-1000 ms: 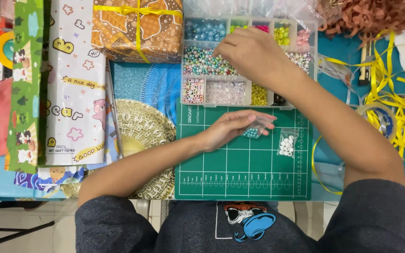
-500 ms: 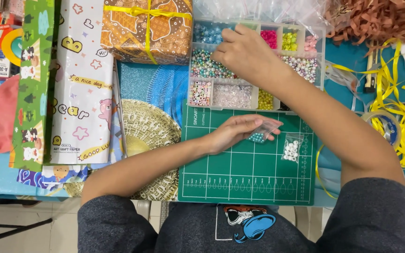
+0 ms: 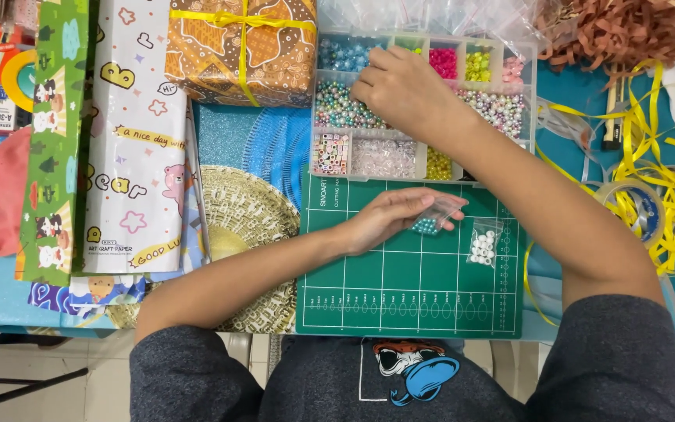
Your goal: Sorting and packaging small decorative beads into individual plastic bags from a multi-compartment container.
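My left hand rests on the green cutting mat and pinches a small clear plastic bag with teal beads in it. My right hand reaches into the clear compartmented bead box, fingers curled over the compartment of pastel pearl beads; whether it holds any bead is hidden. A second small clear bag of white beads lies on the mat, to the right of my left hand.
A brown gift box tied with yellow ribbon sits left of the bead box. Rolls of patterned wrapping paper lie at left. Loose yellow ribbon, a tape roll and brown paper shreds are at right.
My right hand has shifted left inside the bead box, toward the pastel pearl compartment. My left hand still holds the small bag on the mat. The view shifted slightly.
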